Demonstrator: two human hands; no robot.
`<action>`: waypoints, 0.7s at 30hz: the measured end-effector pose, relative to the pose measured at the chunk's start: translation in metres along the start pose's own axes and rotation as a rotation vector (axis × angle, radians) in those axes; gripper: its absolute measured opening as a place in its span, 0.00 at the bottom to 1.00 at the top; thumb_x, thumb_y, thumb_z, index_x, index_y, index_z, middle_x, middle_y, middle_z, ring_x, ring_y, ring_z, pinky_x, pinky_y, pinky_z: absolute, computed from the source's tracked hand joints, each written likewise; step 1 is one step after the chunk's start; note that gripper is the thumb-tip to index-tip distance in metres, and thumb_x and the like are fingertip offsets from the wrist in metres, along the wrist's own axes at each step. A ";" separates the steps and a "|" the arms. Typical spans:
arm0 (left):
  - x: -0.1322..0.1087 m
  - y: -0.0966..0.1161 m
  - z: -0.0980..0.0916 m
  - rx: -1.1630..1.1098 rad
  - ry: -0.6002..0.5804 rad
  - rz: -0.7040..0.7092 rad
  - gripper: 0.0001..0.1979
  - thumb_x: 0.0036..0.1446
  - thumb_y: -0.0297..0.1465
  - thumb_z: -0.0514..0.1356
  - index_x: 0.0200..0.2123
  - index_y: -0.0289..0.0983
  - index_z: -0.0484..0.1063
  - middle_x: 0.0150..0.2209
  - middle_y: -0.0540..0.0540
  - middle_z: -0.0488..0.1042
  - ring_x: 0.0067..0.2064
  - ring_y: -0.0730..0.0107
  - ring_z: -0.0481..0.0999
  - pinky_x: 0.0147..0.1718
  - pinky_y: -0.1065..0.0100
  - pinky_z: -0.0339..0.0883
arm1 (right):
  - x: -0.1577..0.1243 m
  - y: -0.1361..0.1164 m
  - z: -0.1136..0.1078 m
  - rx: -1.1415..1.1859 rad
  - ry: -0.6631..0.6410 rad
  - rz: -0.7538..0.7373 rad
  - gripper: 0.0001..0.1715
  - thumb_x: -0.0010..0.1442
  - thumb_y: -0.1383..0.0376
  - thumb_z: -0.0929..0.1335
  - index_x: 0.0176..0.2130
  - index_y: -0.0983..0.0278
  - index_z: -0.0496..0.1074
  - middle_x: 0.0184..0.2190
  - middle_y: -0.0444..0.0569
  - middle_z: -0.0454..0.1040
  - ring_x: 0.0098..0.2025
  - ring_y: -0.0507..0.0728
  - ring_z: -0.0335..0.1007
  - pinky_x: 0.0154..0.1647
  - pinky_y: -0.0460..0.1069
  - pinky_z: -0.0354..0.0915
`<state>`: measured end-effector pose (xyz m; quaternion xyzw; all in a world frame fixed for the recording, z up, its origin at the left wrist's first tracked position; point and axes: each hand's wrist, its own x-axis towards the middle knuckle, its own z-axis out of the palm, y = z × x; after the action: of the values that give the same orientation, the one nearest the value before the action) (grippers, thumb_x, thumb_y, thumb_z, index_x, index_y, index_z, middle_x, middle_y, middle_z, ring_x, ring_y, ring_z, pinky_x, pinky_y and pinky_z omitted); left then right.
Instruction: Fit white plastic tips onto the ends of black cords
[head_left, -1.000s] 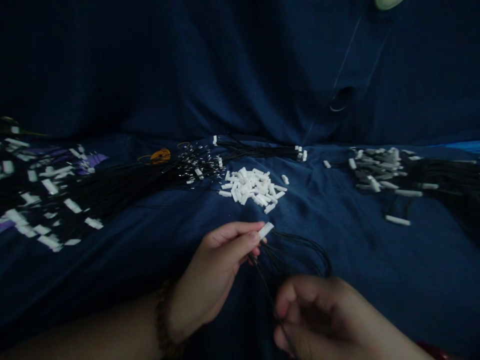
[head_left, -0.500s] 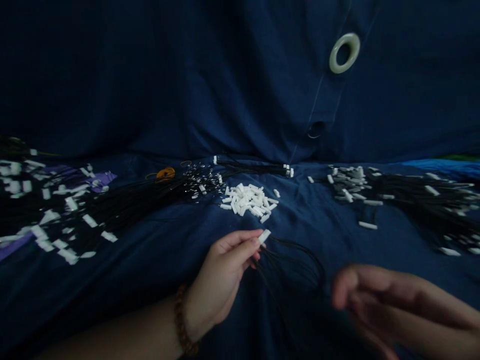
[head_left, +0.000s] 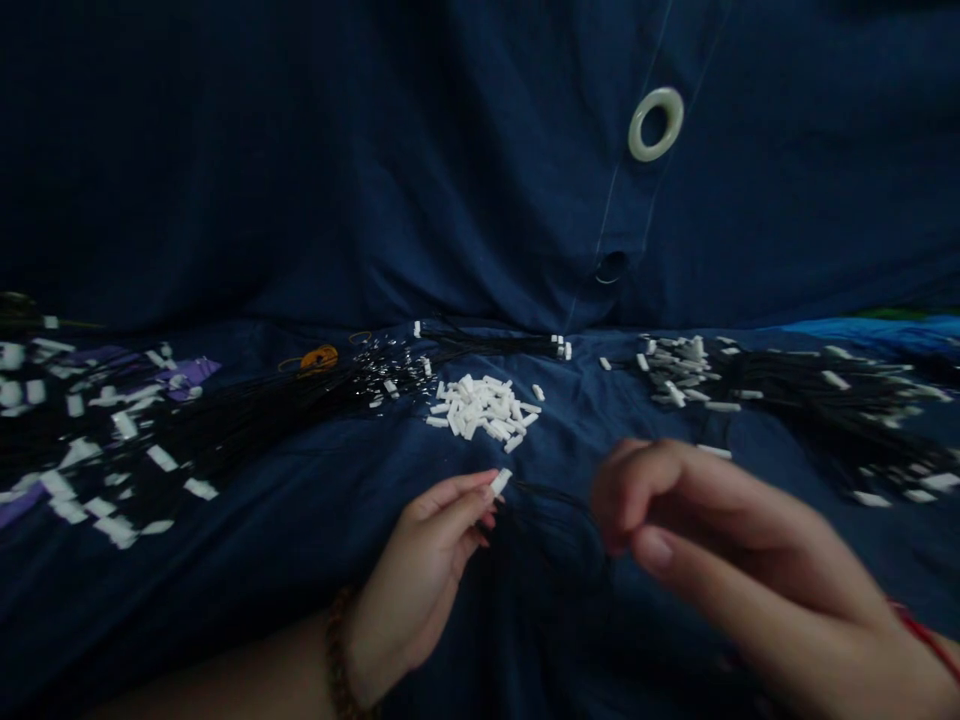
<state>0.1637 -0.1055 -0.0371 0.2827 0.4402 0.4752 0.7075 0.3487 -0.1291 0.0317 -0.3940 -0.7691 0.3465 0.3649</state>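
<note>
On the dark blue cloth (head_left: 315,560), the left hand (head_left: 420,580) pinches a small white connector (head_left: 500,481) trailing thin black wires (head_left: 559,500).

Light and rigid, the connector looks best gripped by its sides; the wires are limp. The right hand (head_left: 735,560) hovers blurred, fingers loosely curled, apparently holding nothing. Dim light hides the wire ends.

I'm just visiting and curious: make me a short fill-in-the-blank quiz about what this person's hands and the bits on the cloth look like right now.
1. The left hand pinches a small ____ connector at its fingertips.
2. Thin ____ wires trail from that connector toward the right hand.
3. A loose pile of white connectors lies on the ____ cloth.
4. A pale ____ hangs above, against the cloth.

Missing words: white; black; blue; ring
</note>
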 end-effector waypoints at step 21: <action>0.006 0.000 -0.002 -0.009 0.038 -0.040 0.06 0.50 0.28 0.60 0.34 0.38 0.75 0.33 0.48 0.71 0.36 0.74 0.66 0.37 0.74 0.60 | -0.002 0.028 -0.004 -0.609 -0.640 -0.451 0.11 0.60 0.70 0.62 0.25 0.64 0.65 0.24 0.41 0.69 0.28 0.51 0.59 0.31 0.50 0.54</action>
<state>0.1627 -0.0998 -0.0403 0.2615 0.4567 0.4682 0.7098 0.3628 -0.1177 0.0100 -0.1804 -0.9749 0.1224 0.0445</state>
